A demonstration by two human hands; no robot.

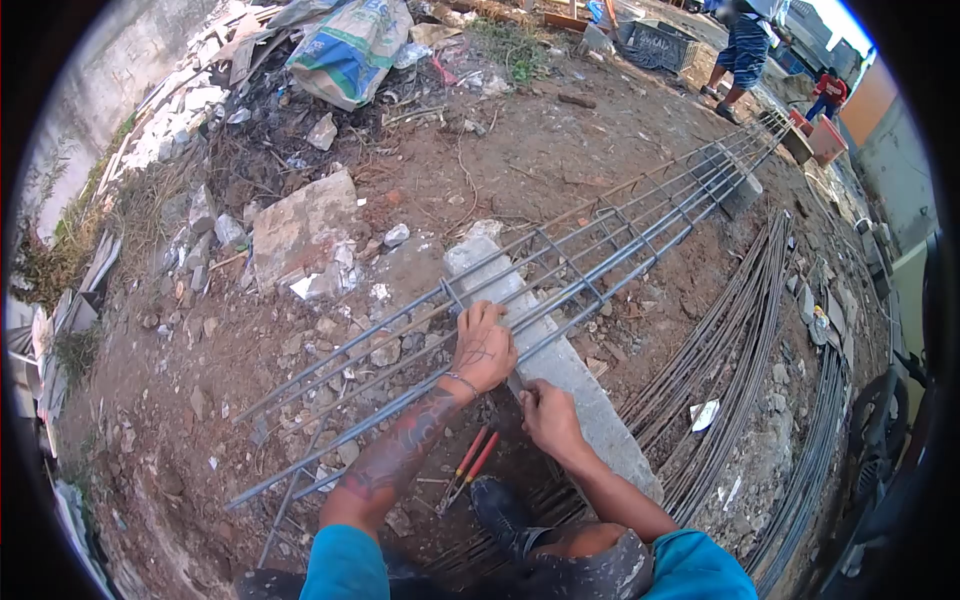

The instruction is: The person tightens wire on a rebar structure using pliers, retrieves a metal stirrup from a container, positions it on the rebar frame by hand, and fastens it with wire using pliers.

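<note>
A long rebar cage [570, 270] of parallel bars and square stirrups runs from the lower left to the upper right, resting across a concrete post [590, 400]. My left hand [486, 348] is closed at the bars over the post's near side; what its fingers grip is hidden. Just right of it and lower, my right hand [550, 418] is closed, thumb on top, beside the post's edge; what it holds is too small to name. Pincers with red handles [477, 456] lie on the soil below my hands, next to my shoe [500, 510].
Bundles of loose rebar [725, 340] lie on the right. A second block [735, 185] supports the cage's far end, near a person in patterned shorts [748, 55]. Another person in red [830, 90] is farther back. Rubble and a sack [350, 50] are upper left.
</note>
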